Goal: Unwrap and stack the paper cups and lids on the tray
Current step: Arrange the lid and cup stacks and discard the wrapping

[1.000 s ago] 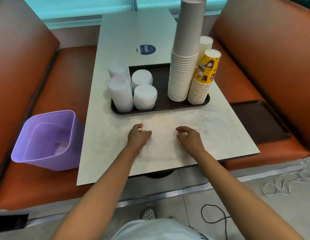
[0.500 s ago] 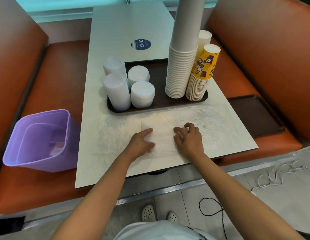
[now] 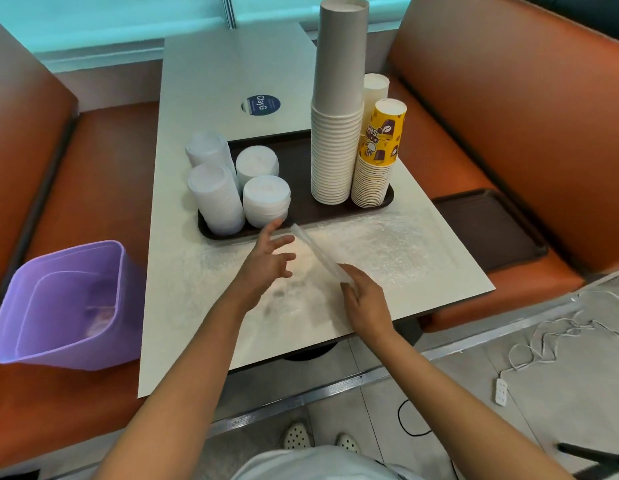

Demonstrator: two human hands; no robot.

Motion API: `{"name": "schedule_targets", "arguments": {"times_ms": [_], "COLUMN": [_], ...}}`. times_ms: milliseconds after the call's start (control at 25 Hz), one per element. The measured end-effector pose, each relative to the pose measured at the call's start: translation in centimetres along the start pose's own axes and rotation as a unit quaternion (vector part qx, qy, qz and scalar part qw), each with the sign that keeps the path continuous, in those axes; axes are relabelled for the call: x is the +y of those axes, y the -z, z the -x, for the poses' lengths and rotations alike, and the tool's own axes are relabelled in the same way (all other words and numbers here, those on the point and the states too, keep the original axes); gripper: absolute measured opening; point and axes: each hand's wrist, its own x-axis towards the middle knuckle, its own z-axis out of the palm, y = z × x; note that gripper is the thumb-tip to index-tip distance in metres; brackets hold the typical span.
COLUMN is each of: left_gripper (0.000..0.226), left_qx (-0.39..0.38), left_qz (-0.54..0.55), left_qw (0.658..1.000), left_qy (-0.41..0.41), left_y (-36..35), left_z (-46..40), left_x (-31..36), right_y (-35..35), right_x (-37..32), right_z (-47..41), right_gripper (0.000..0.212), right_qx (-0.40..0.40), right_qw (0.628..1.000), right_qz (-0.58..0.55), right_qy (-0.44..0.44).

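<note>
A dark brown tray (image 3: pixel 301 209) on the white table holds several stacks of white lids (image 3: pixel 266 199) on its left. On its right stand a tall stack of white cups (image 3: pixel 337 133), a yellow printed cup stack (image 3: pixel 379 154) and a white cup stack (image 3: pixel 375 88) behind. A clear plastic wrapper (image 3: pixel 318 252) lies spread on the table in front of the tray. My right hand (image 3: pixel 365 296) pinches its folded edge and lifts it. My left hand (image 3: pixel 268 263) hovers beside it with fingers spread, holding nothing.
A purple bin (image 3: pixel 65 306) sits on the orange bench at the left. A second dark tray (image 3: pixel 488 226) lies on the right bench. A blue round sticker (image 3: pixel 261 105) marks the table's far half. White cord and a power strip (image 3: pixel 501 391) lie on the floor.
Both hands were pressing the wrapper flat on the table. Now my right hand has lifted a fold of it, and my left hand has come off the wrapper with fingers spread.
</note>
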Motion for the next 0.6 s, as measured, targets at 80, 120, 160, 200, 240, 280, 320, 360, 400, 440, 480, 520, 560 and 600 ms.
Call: {"name": "schedule_targets", "arguments": {"times_ms": [80, 120, 160, 200, 240, 280, 320, 360, 400, 440, 480, 520, 560, 600], "left_gripper": [0.083, 0.084, 0.084, 0.080, 0.072, 0.062, 0.051, 0.042, 0.033, 0.025, 0.018, 0.011, 0.005, 0.004], "left_qx": [-0.008, -0.029, -0.056, -0.082, -0.104, -0.124, -0.137, -0.146, -0.150, -0.148, -0.141, -0.132, -0.122, -0.110], "left_qz": [-0.104, -0.163, -0.206, -0.226, -0.230, -0.225, -0.221, -0.216, -0.211, -0.207, -0.205, -0.201, -0.197, -0.192], "left_qw": [0.994, 0.985, 0.975, 0.968, 0.964, 0.963, 0.962, 0.962, 0.963, 0.964, 0.965, 0.967, 0.970, 0.973], "left_qy": [-0.034, -0.050, -0.065, -0.077, -0.082, -0.083, -0.081, -0.078, -0.077, -0.079, -0.082, -0.081, -0.076, -0.069], "left_y": [0.0, -0.2, -0.5, -1.0, -1.6, -2.1, -2.6, -3.2, -3.8, -4.4, -4.9, -5.5, -6.0, -6.5], "left_z": [-0.8, -1.1, -1.5, -2.1, -2.5, -3.0, -3.4, -3.9, -4.2, -4.7, -5.0, -5.5, -6.0, -6.4], "left_x": [-0.5, -0.7, -0.9, -1.1, -1.2, -1.2, -1.2, -1.2, -1.2, -1.3, -1.2, -1.3, -1.3, -1.3], "right_y": [1.7, 2.2, 2.7, 3.2, 3.6, 3.9, 4.2, 4.6, 4.8, 5.1, 5.2, 5.3, 5.5, 5.8], "right_x": [-0.2, 0.0, 0.2, 0.6, 1.2, 1.5, 1.9, 2.2, 2.5, 2.8, 3.0, 3.0, 3.0, 3.2], "right_z": [0.1, 0.1, 0.1, 0.0, -0.2, -0.1, -0.1, -0.2, -0.4, -0.6, -0.9, -1.2, -1.7, -2.2], "right_gripper": [0.023, 0.029, 0.034, 0.031, 0.022, 0.019, 0.024, 0.026, 0.027, 0.029, 0.031, 0.031, 0.029, 0.025], "right_qx": [-0.046, -0.065, -0.077, -0.082, -0.081, -0.072, -0.059, -0.047, -0.030, -0.016, 0.003, 0.021, 0.044, 0.065], "right_qw": [0.995, 0.992, 0.987, 0.980, 0.967, 0.948, 0.932, 0.926, 0.929, 0.934, 0.937, 0.935, 0.940, 0.947], "right_qz": [-0.079, -0.093, -0.116, -0.157, -0.216, -0.280, -0.325, -0.340, -0.330, -0.314, -0.298, -0.295, -0.270, -0.233], "right_qy": [-0.048, -0.062, -0.074, -0.092, -0.109, -0.133, -0.151, -0.158, -0.162, -0.169, -0.184, -0.196, -0.204, -0.212]}}
